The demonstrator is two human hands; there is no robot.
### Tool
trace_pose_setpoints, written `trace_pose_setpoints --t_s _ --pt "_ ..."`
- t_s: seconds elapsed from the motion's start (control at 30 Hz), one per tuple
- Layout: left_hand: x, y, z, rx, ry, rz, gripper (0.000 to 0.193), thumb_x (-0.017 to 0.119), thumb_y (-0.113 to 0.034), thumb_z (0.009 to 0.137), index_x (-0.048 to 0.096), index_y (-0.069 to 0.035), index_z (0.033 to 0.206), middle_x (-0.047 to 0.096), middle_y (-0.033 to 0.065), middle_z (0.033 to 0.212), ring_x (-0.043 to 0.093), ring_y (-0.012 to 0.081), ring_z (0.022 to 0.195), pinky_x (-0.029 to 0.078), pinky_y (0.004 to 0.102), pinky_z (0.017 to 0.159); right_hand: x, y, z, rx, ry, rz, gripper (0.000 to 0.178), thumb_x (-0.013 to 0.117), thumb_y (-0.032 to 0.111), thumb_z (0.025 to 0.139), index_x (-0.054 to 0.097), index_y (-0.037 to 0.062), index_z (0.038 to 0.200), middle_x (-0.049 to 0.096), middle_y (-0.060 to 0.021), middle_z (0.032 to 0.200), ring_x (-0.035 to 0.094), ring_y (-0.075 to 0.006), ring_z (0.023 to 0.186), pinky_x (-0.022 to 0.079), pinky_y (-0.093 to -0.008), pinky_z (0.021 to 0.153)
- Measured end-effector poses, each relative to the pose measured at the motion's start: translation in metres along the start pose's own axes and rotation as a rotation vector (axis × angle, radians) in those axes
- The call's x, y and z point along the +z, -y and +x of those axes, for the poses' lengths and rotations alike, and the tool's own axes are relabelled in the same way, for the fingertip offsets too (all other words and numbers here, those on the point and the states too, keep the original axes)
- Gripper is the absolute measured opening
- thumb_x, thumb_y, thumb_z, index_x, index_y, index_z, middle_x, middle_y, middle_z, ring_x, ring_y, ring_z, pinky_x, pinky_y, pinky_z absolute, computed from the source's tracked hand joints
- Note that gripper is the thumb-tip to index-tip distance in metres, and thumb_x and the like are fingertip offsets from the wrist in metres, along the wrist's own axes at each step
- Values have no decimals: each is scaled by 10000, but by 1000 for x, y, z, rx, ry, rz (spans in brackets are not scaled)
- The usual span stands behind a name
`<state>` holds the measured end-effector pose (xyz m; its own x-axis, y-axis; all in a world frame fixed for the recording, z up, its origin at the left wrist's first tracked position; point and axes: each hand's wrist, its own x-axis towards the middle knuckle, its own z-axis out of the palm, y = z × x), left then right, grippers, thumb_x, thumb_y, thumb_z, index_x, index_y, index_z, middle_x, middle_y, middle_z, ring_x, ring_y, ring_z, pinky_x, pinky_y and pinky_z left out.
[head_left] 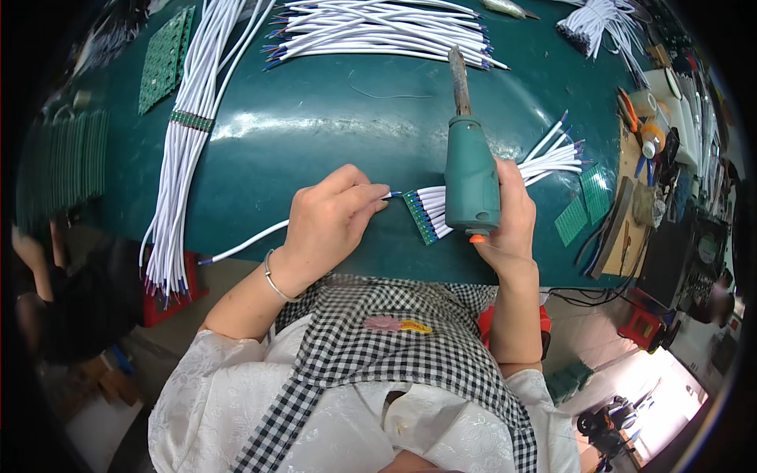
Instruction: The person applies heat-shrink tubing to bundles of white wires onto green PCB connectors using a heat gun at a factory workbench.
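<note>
Between its thumb and fingers, my left hand [335, 209] pinches a white cable [256, 239] close to its stripped blue end. That end meets the top corner of a narrow green circuit board strip [421, 219], though I cannot tell whether they are joined. A row of white cables [432, 206] runs off the strip to the right and passes under the tool. My right hand [514, 209] is wrapped round a green soldering gun [471, 173] with an orange button at its base. Its dark metal tip [459, 79] points away from me, well beyond the strip.
Long white cables [177, 165] hang over the table's front edge at left. A pile of cut cables [378, 31] lies at the far side, green boards [165, 63] at far left, small boards [583, 206] at right. Orange-handled pliers [628, 110] lie beyond. Another person's hand [30, 251] shows at left.
</note>
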<state>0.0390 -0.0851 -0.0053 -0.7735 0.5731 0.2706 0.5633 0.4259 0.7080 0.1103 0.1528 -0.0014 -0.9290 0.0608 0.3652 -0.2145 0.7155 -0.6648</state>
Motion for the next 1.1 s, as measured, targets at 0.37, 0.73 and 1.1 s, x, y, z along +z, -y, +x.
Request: trace_pose_setpoints --t_s 0.37,0.73,1.1 --pt "2 1 2 -12 21 -38 169 776 -4 765 752 -30 931 623 67 786 621 202 584 497 319 520 2 -1 1 44 -64 21 711 723 -131 593 517 4 1261 595 -171 995 638 -380 841 529 -412 685" --pt "9 -1 2 -8 -25 -82 234 791 64 753 755 -14 971 611 70 754 549 144 575 428 275 503 5 -1 1 6 -88 -15 726 673 -164 577 509 -2 1266 587 -178 999 629 -393 851 529 -426 702" --pt "10 0 -1 19 -41 -18 244 781 77 755 753 -22 976 602 66 756 552 143 572 431 275 502 5 -2 2 7 -75 -13 743 636 -173 558 502 5 1268 585 -175 1023 630 -395 870 530 -427 711"
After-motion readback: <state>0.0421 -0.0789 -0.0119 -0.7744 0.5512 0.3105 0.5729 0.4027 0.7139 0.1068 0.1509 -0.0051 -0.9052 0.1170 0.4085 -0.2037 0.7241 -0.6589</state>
